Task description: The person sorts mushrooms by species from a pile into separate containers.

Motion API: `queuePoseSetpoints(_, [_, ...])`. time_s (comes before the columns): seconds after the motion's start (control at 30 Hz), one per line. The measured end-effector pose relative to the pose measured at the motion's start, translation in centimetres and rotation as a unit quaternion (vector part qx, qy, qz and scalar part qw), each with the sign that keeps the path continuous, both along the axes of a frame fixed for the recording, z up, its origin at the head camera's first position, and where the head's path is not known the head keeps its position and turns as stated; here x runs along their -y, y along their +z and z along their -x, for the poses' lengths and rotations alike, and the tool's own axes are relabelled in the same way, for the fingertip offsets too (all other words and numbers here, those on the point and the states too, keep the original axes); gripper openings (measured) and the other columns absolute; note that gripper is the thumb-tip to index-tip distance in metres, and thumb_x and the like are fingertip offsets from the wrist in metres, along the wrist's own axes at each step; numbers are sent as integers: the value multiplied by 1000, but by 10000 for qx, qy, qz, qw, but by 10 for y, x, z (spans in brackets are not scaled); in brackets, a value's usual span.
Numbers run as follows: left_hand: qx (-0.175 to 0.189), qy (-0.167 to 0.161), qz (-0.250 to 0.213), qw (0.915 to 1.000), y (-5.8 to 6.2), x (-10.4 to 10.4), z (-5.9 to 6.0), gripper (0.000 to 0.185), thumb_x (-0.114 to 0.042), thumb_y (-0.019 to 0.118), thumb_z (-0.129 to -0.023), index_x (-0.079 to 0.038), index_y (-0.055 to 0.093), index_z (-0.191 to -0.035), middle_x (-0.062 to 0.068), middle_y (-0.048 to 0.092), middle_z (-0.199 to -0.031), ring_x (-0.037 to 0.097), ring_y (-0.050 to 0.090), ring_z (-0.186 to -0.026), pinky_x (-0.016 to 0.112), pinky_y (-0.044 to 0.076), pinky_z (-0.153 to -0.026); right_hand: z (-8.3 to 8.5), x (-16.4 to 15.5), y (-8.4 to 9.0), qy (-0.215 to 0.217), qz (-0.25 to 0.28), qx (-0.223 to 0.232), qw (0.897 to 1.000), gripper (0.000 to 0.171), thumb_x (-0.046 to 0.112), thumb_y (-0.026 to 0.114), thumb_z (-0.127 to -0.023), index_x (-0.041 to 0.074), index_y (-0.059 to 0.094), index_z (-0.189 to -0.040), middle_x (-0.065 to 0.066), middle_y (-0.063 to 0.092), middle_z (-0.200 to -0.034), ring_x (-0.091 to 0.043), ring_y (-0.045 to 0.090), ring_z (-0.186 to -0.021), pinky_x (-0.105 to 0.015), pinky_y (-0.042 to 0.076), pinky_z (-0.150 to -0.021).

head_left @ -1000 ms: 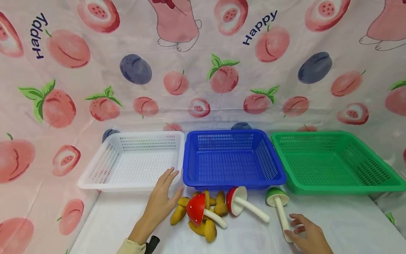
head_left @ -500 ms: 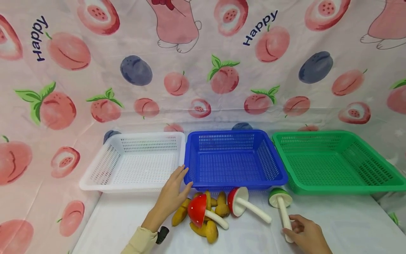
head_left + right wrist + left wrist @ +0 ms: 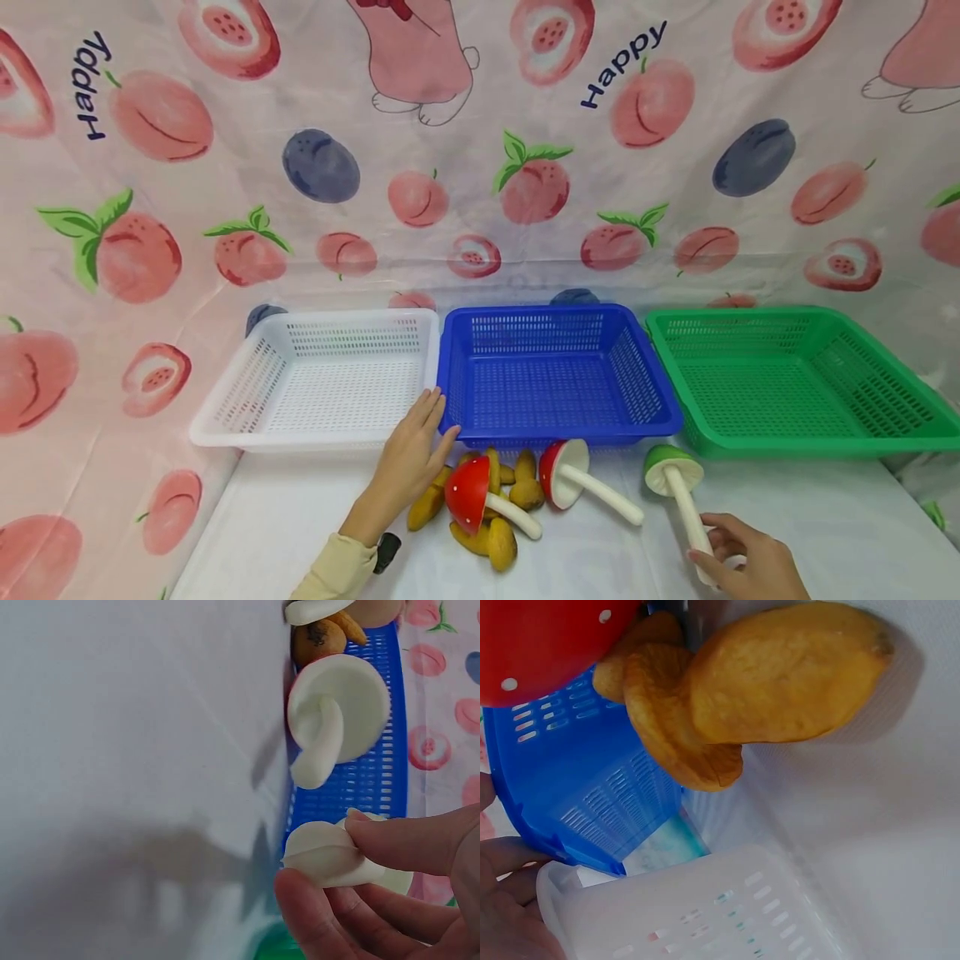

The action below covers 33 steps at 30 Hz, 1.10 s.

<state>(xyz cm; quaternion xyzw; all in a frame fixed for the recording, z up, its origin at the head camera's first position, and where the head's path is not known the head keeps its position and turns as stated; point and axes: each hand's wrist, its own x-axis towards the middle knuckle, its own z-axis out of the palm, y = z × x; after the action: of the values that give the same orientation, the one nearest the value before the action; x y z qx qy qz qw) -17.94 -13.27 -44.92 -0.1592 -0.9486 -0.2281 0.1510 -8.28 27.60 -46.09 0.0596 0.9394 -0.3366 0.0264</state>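
Note:
My right hand point(image 3: 757, 560) pinches the white stem of a green-capped toy mushroom point(image 3: 673, 469) between thumb and fingers. In the right wrist view, the end of that stem point(image 3: 326, 859) shows in the grip, and the cap is mostly hidden. My left hand point(image 3: 411, 458), fingers extended, is at the adjoining rims of the white basket point(image 3: 300, 440) and the blue basket point(image 3: 555, 435); the left wrist view shows its fingers point(image 3: 506, 855) at these rims. Beside it lies a red-capped toy mushroom point(image 3: 467, 496) on several brown-yellow toy mushrooms point(image 3: 501, 546).
A second red-capped mushroom point(image 3: 564, 475) lies in front of the blue basket, stem toward the right. To the right stands a green basket point(image 3: 817, 444). White cloth point(image 3: 600, 571) covers the table, and a fruit-print curtain point(image 3: 465, 150) hangs behind.
My left hand has moved right, from the white basket's front to where the two baskets meet. My right hand has taken hold of the green-capped mushroom's stem, and the mushroom has shifted slightly right.

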Motion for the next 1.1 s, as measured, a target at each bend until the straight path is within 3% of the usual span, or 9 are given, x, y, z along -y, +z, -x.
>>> queuePoseSetpoints(0.23, [-173,14,-17,9998,-3,0,0,54,-27,59,-93,3,47,-136,16,41,-144,31,33,-136,48,33,-105,-10,-1,8,153,62,-1445,9894,41,11,84,-66,3,65,-101,17,58,-69,7,53,-61,-19,46,-46])
queuePoseSetpoints(0.33, [-162,24,-71,9998,-4,0,0,55,-27,60,-92,2,47,-136,15,41,-144,30,32,-136,47,32,-106,-12,-3,13,200,105,-1771,9839,41,7,84,-64,3,65,-100,20,56,-69,7,53,-62,-16,45,-46])
queuePoseSetpoints(0.47, [-164,40,-42,9998,-5,0,1,55,-28,60,-93,1,47,-137,14,41,-144,29,32,-136,47,32,-106,-12,-6,22,221,46,-1866,9822,42,5,84,-64,4,65,-102,18,57,-68,7,54,-64,-16,46,-47])
queuePoseSetpoints(0.73, [-329,-1,-51,9994,-8,0,2,54,-27,61,-92,1,48,-136,14,43,-143,30,34,-135,47,34,-105,-4,-14,40,129,-334,-1398,9895,46,14,83,-70,4,64,-110,10,61,-71,6,55,-64,-22,50,-48])
queuePoseSetpoints(1.1, [-588,-28,63,9982,-8,-1,3,53,-26,62,-91,3,49,-134,16,45,-142,30,36,-134,46,35,-104,16,-26,51,170,-382,-1618,9859,45,16,80,-74,-2,63,-112,-3,66,-81,6,51,-65,-20,49,-50])
